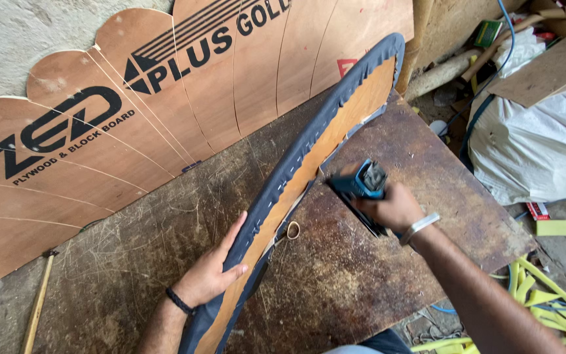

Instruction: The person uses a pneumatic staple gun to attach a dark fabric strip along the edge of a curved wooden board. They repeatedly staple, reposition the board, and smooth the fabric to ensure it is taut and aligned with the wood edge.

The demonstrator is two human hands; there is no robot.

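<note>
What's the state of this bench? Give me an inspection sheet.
Surface: worn, scratched wooden bench.
Job's things: curved plywood panel standing on edge, grey fabric edging; blue staple gun.
Clutter: rubber band; yellow foam strips on the floor.
Hands: left hand flat on the panel; right hand, fingers around the gun.
Cables: blue cable.
Surroundings: printed plywood sheets, white sack, hammer handle.

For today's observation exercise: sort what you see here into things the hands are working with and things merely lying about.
In use:
left hand pressing the fabric-edged wooden panel
right hand with its grip on the blue staple gun
worn worktable

Lying about:
scalloped plywood sheet
rubber band
yellow foam strips
white sack
hammer
</note>
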